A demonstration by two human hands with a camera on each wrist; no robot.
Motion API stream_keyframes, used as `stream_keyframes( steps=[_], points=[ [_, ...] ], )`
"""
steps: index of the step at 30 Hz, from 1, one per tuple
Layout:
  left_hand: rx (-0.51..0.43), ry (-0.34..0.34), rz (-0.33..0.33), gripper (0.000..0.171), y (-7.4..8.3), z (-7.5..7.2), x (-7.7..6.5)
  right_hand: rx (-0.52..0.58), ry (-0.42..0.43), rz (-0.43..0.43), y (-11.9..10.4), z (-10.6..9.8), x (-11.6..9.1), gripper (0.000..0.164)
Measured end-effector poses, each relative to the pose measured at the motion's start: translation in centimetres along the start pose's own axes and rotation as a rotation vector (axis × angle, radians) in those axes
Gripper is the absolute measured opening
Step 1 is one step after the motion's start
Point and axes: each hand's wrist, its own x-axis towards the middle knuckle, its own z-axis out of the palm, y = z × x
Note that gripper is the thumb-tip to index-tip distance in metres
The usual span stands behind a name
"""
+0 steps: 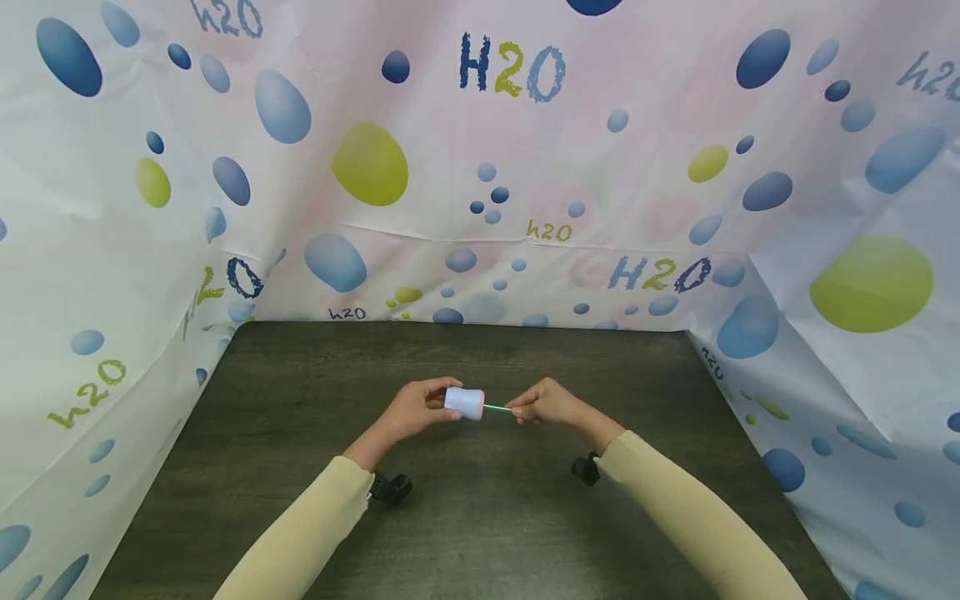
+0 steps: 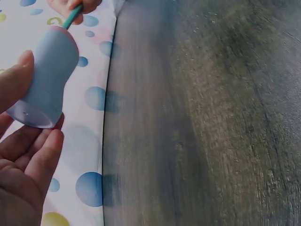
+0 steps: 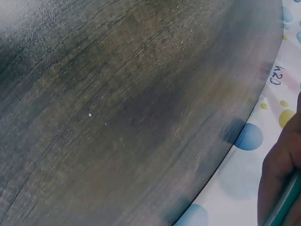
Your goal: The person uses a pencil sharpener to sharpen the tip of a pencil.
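Observation:
Between thumb and fingers, my left hand [image 1: 412,409] holds a small light blue pencil sharpener [image 1: 463,403] with a narrowed waist and a pink rim. The sharpener lies sideways in the head view, its pink end facing right. A thin green pencil [image 1: 497,408] meets that end. My right hand [image 1: 551,403] pinches the pencil's other end. In the left wrist view the sharpener [image 2: 51,70] shows its pale round base, and the pencil [image 2: 72,17] runs up to the right hand. Only part of the right hand [image 3: 280,165] and the pencil [image 3: 284,202] shows in the right wrist view.
Both hands are over a dark wood-grain table [image 1: 465,517]. White sheeting [image 1: 465,167] with blue and green spots and H2O lettering stands behind the table and along both sides. Black devices [image 1: 392,489] are strapped at both wrists, by the cream sleeves [image 1: 300,533].

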Motion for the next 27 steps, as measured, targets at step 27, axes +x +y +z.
stream_keyframes(
  steps=[27],
  points=[
    [-0.091,-0.065,-0.057,0.065,0.0,-1.0,0.4,-0.358,0.149,-0.195,-0.7,0.3,-0.9,0.025]
  ],
)
